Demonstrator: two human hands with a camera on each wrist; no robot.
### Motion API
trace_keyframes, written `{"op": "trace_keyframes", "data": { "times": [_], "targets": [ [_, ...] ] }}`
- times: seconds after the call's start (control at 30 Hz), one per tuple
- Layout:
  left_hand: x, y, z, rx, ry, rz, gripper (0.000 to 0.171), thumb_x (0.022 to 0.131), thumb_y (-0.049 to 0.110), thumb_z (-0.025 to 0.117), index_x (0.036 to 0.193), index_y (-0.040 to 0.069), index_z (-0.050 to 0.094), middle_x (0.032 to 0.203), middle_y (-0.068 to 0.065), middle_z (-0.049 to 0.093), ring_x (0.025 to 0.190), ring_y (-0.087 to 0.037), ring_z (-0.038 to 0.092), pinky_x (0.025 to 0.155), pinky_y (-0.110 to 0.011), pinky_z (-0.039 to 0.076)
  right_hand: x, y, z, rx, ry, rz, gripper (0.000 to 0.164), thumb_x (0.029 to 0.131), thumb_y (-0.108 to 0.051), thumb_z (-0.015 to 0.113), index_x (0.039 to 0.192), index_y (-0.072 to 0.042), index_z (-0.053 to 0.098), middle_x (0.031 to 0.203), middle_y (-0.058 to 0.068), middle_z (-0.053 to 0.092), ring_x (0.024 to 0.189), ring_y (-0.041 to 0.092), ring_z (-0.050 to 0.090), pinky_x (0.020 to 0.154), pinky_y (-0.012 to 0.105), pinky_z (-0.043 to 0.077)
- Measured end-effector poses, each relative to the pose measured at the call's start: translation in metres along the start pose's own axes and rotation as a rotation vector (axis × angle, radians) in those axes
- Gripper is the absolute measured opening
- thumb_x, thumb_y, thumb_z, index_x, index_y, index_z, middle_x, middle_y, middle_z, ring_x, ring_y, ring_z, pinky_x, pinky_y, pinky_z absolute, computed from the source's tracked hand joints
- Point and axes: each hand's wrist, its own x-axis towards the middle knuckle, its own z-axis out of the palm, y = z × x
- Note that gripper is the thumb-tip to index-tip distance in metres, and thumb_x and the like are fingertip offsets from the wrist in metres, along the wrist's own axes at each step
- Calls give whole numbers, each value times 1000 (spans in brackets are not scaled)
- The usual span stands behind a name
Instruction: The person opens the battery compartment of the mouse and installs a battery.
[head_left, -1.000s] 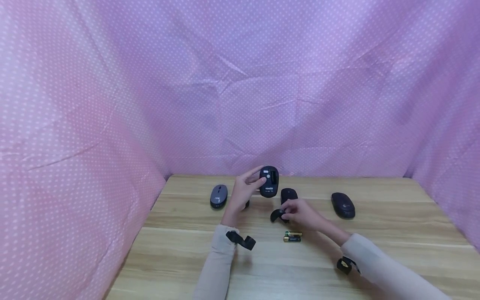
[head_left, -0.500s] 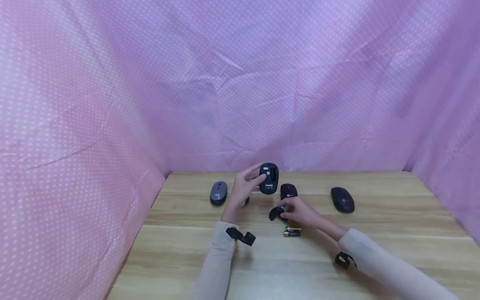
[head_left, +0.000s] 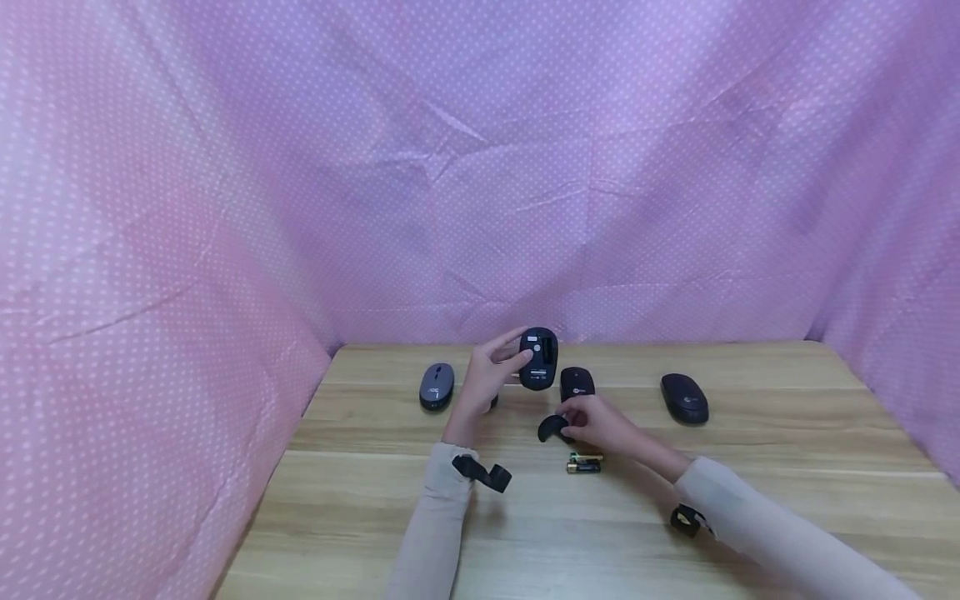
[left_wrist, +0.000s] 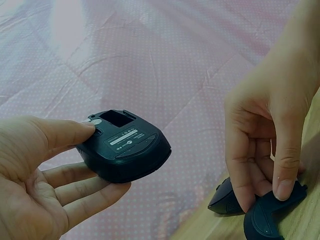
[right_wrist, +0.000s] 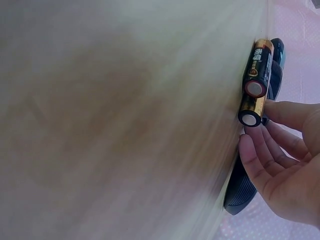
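Note:
Held up above the table, a black computer mouse (head_left: pixel 538 368) has its underside facing me and its battery compartment uncovered. My left hand (head_left: pixel 485 382) grips it at the side, thumb on the underside and fingers behind, as the left wrist view shows. Low over the table, my right hand (head_left: pixel 602 423) pinches a curved black battery cover (left_wrist: pixel 264 217) between thumb and fingers. Whether the cover touches the wood I cannot tell. Two batteries (head_left: pixel 584 463) lie side by side just in front of the right hand; the right wrist view shows their ends up close.
Another black mouse (head_left: pixel 577 381) stands right behind my right hand. A grey mouse (head_left: pixel 437 386) is to the left and a dark mouse (head_left: pixel 685 398) to the right. Some dark thing (head_left: pixel 493 402) is mostly hidden behind my left wrist. Pink dotted cloth (head_left: pixel 480 208) surrounds the wooden table (head_left: pixel 360 500).
The head view has tilted slightly, so everything sits a little higher. Both hands keep their hold on the mouse and the battery cover, with hardly any movement.

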Motion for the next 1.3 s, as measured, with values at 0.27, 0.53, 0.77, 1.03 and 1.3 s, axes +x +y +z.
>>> {"op": "trace_keyframes", "data": {
  "times": [0.27, 0.53, 0.77, 1.03, 1.3],
  "targets": [
    [0, 0, 0, 12, 3, -20, 48, 97, 15, 70, 143, 11, 59, 133, -24, 66, 119, -36, 68, 79, -38, 64, 1, 1, 4, -43, 20, -11, 22, 89, -1, 75, 110, 4, 72, 88, 5, 68, 76, 10, 58, 65, 20, 51],
    [-1, 1, 0, 10, 9, -25, 48, 97, 16, 71, 143, 12, 59, 132, -23, 67, 115, -35, 70, 77, -38, 64, 0, 0, 6, -69, 30, -36, 17, 88, -1, 76, 105, 3, 73, 86, 4, 67, 74, 7, 58, 64, 19, 51],
    [-2, 3, -1, 10, 15, -30, 47, 97, 16, 70, 143, 12, 60, 132, -22, 68, 114, -33, 71, 77, -36, 64, -1, -4, 1, -61, 5, -30, 18, 90, -3, 75, 107, 1, 73, 88, 3, 68, 75, 7, 58, 65, 19, 52],
    [1, -1, -1, 29, 27, -49, 48, 97, 19, 71, 143, 14, 60, 133, -20, 67, 115, -32, 70, 85, -47, 63, -8, 1, -17, -29, -89, -90, 19, 90, -5, 75, 107, 1, 73, 92, 4, 73, 81, 8, 63, 72, 20, 55],
    [1, 0, -3, 15, 34, -36, 48, 97, 17, 71, 143, 12, 59, 131, -22, 68, 111, -33, 72, 84, -50, 62, -14, 7, -29, -6, -195, -130, 16, 88, -9, 78, 104, -4, 76, 86, -2, 72, 77, 3, 61, 70, 21, 56]
  ]
}}
